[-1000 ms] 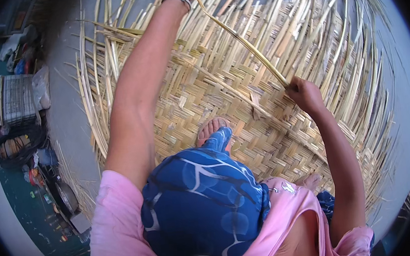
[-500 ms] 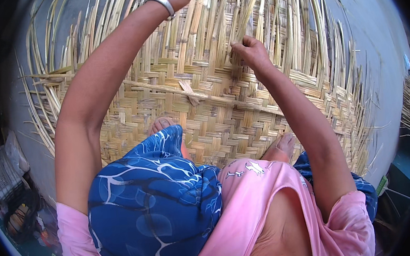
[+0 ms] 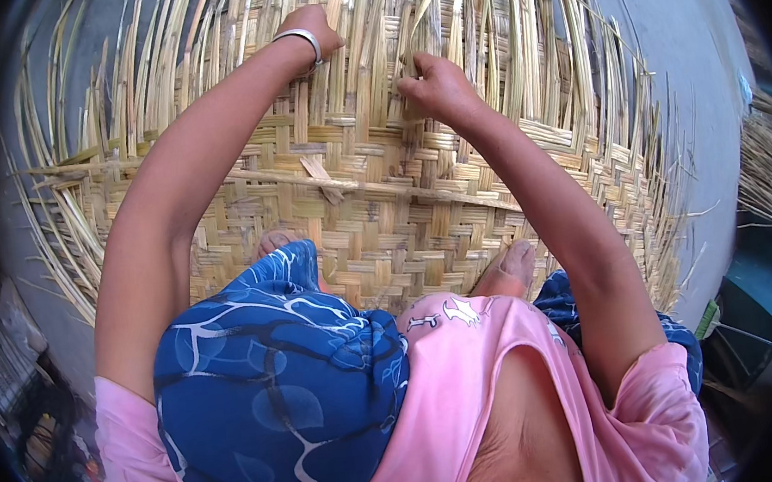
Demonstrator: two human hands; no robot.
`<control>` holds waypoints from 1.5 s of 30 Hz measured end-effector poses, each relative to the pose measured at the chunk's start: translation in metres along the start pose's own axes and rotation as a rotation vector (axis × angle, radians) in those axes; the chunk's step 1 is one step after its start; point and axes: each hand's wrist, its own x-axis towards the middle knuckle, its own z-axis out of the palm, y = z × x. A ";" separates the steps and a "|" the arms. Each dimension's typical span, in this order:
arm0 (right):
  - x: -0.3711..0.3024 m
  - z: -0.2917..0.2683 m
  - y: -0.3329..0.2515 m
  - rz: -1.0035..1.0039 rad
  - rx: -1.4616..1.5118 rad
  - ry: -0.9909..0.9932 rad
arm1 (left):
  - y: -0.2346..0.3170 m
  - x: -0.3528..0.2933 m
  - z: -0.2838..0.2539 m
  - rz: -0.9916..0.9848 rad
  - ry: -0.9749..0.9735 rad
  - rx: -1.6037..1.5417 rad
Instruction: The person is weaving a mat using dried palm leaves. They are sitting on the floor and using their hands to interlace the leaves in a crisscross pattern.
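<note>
A woven mat of pale split-cane strips spreads out under me, its herringbone weave tight on the near side. Long loose strips stick out from its far part. My right hand is closed, thumb and fingers pinched on a strip right of the middle, where the weave meets the loose ends. Farther off and to the left, my left hand, with a silver bangle at the wrist, is curled down among the strips. Its fingertips are hidden, so what it grips cannot be made out.
My bare feet rest on the near part of the mat. A thin cane strip lies crosswise over the weave. Grey floor surrounds the mat. A bundle of thin sticks lies at the right, and assorted clutter at the left.
My left hand has come back nearer from the far edge of the view. My right hand has shifted slightly left and away. The whole view has moved a little.
</note>
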 end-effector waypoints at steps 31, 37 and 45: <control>0.027 0.008 -0.010 0.159 -0.282 0.099 | -0.007 -0.019 -0.030 0.019 -0.834 -1.330; 0.021 0.003 0.013 0.179 0.215 0.066 | 0.006 -0.011 -0.036 -0.063 -0.927 -1.098; 0.016 0.004 0.031 0.003 0.181 0.110 | 0.014 0.007 -0.005 0.080 -0.833 -0.923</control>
